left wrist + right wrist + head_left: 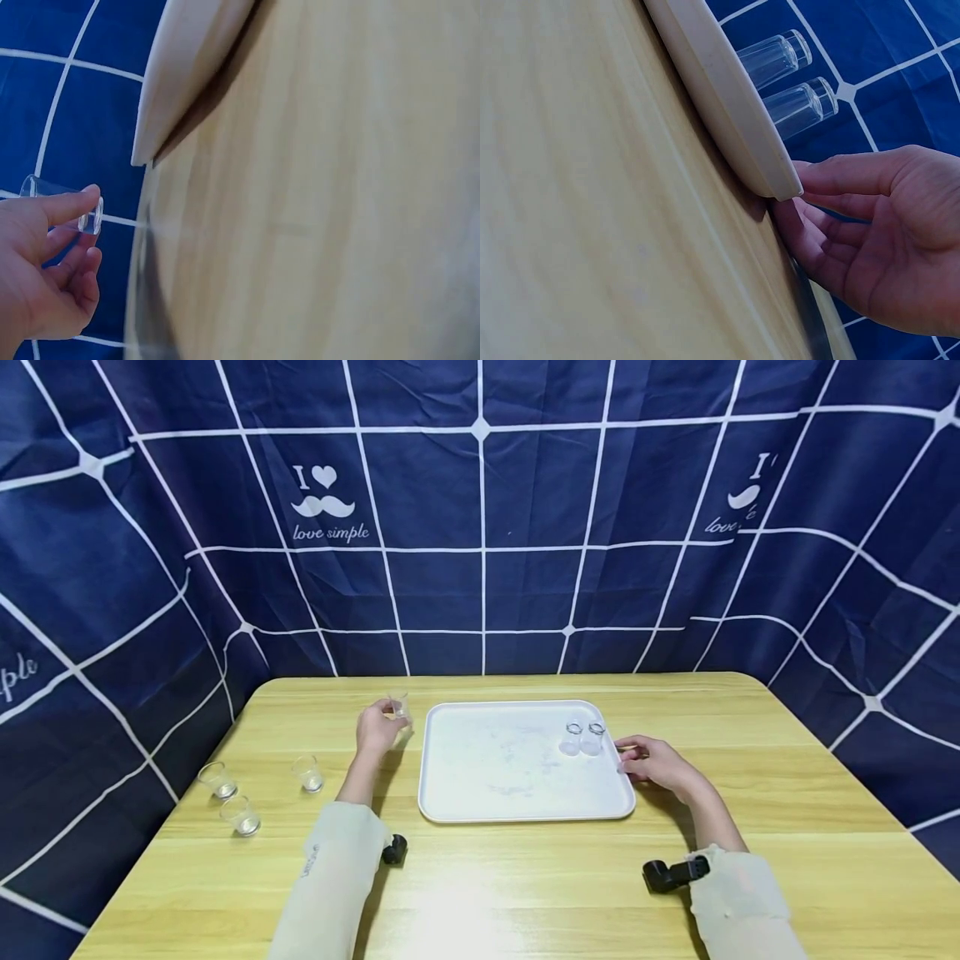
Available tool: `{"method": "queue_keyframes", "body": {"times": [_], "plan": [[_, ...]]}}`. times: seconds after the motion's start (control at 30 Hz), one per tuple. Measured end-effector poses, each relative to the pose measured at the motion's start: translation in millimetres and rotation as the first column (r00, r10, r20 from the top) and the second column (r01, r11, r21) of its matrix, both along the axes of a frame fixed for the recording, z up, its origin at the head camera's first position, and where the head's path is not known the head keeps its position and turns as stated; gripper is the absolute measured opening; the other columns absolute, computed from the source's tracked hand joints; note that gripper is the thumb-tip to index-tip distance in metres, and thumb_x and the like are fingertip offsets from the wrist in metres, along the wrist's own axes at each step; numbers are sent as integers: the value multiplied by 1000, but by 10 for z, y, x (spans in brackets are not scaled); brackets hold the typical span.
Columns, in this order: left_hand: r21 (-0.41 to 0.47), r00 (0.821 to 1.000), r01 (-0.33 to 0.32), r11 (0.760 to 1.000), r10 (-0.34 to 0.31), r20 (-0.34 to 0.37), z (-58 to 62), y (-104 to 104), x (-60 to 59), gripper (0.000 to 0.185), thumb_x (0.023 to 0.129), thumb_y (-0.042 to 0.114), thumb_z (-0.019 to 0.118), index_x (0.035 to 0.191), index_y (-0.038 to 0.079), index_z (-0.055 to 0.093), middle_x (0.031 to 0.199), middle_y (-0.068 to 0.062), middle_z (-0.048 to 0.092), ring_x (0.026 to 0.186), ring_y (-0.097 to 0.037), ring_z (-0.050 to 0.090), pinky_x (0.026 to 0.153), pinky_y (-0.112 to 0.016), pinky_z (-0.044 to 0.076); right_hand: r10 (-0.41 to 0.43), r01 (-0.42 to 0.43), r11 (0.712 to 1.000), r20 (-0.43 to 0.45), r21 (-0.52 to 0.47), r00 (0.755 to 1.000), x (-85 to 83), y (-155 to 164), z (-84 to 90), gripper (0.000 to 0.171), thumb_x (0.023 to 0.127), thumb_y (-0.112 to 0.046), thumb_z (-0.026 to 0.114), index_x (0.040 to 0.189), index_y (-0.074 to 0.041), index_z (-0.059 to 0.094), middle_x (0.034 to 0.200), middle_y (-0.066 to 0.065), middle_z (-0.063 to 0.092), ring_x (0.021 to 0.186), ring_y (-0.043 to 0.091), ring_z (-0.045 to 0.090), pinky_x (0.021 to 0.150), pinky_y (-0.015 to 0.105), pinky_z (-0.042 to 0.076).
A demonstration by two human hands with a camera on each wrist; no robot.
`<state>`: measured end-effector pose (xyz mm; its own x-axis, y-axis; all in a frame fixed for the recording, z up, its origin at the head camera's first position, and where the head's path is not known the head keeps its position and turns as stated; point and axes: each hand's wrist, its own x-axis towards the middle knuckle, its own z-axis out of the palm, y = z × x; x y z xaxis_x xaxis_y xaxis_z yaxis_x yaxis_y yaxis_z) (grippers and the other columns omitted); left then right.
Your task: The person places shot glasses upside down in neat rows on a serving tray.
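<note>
My left hand [378, 727] holds a small clear glass [400, 703] upright, just off the back left corner of the white tray [480, 814]. In the left wrist view, thumb and fingers pinch this glass [91, 217] near its thick base. My right hand [654, 760] grips the right edge of the tray; in the right wrist view the thumb lies at the rim [787, 169] and the other fingers reach under it. Two clear glasses stand upside down side by side on the tray's right part, a left one [570, 742] and a right one [592, 742].
Three more clear glasses stand upright on the left of the wooden table [525, 893]: one nearer the tray [308, 775] and two close together, a back one [220, 782] and a front one [242, 818]. A dark blue curtain [480, 593] with white lines hangs behind the table and at both sides.
</note>
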<state>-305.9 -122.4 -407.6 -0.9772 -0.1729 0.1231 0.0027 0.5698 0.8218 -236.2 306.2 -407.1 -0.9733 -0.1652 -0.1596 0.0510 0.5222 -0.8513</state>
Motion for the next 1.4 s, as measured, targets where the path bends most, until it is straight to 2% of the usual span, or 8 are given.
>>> {"method": "queue_keyframes", "body": {"times": [0.2, 0.37, 0.6, 0.7, 0.77, 0.87, 1.13, 1.4], "plan": [[-1, 999, 30, 1000, -30, -43, 115, 111, 17, 27, 78, 8, 70, 103, -2, 64, 104, -17, 62, 82, -27, 55, 70, -34, 42, -3, 3, 1000, -3, 3, 1000, -4, 5, 9, 45, 87, -2, 58, 125, 14, 42, 98, 16, 55, 83, 18, 55, 71, 28, 49], [1, 996, 72, 997, -72, -58, 211, 211, 23, 29, 78, 7, 70, 104, -1, 64, 104, -17, 62, 84, -27, 56, 72, -36, 43, -7, 7, 1000, 2, 5, 1000, -3, 12, 16, 44, 87, -2, 57, 125, 13, 42, 97, 15, 54, 83, 18, 55, 71, 28, 49], [0, 974, 144, 990, -142, -177, 227, 339, 2, 24, 73, 13, 76, 94, 5, 68, 91, -10, 65, 77, -24, 56, 67, -33, 44, -2, 2, 1000, 9, -1, 1000, 5, 20, 11, 46, 87, -3, 57, 126, 13, 41, 97, 15, 55, 79, 15, 55, 66, 26, 48], [4, 970, 172, 985, -169, -173, 255, 413, 36, 25, 73, 13, 76, 95, 4, 68, 92, -10, 65, 80, -24, 55, 67, -33, 44, -3, 3, 1000, 10, -5, 1000, 2, 20, 5, 46, 86, -3, 57, 126, 13, 41, 97, 15, 56, 78, 14, 55, 65, 26, 47], [-10, 976, 180, 984, -179, -126, 310, 479, 86, 25, 75, 9, 74, 98, 1, 67, 96, -13, 64, 84, -27, 54, 70, -35, 44, -3, 3, 1000, 9, -7, 1000, -1, 22, 0, 46, 86, -3, 57, 126, 13, 41, 97, 15, 56, 78, 14, 55, 66, 26, 47], [-36, 973, 189, 981, -192, -127, 336, 563, 127, 26, 75, 8, 74, 99, 0, 66, 96, -14, 65, 84, -26, 54, 69, -34, 43, -7, 7, 1000, 11, -7, 1000, -4, 21, -6, 46, 86, -3, 57, 126, 13, 41, 97, 14, 56, 79, 14, 55, 66, 25, 48], [-51, 961, 236, 970, -241, -137, 316, 737, 145, 28, 74, 9, 75, 99, 0, 66, 95, -13, 65, 88, -29, 56, 75, -35, 43, -8, 8, 1000, 9, -17, 1000, -2, 4, -5, 47, 86, -4, 59, 126, 13, 40, 96, 14, 56, 76, 14, 55, 64, 25, 47], [-77, 944, 281, 957, -290, -159, 287, 911, 187, 26, 74, 9, 76, 97, 1, 67, 95, -11, 67, 86, -28, 57, 73, -33, 43, -9, 9, 1000, 11, -25, 1000, -9, 0, -15, 47, 86, -4, 59, 126, 13, 40, 94, 13, 55, 75, 14, 54, 63, 25, 47]]}}
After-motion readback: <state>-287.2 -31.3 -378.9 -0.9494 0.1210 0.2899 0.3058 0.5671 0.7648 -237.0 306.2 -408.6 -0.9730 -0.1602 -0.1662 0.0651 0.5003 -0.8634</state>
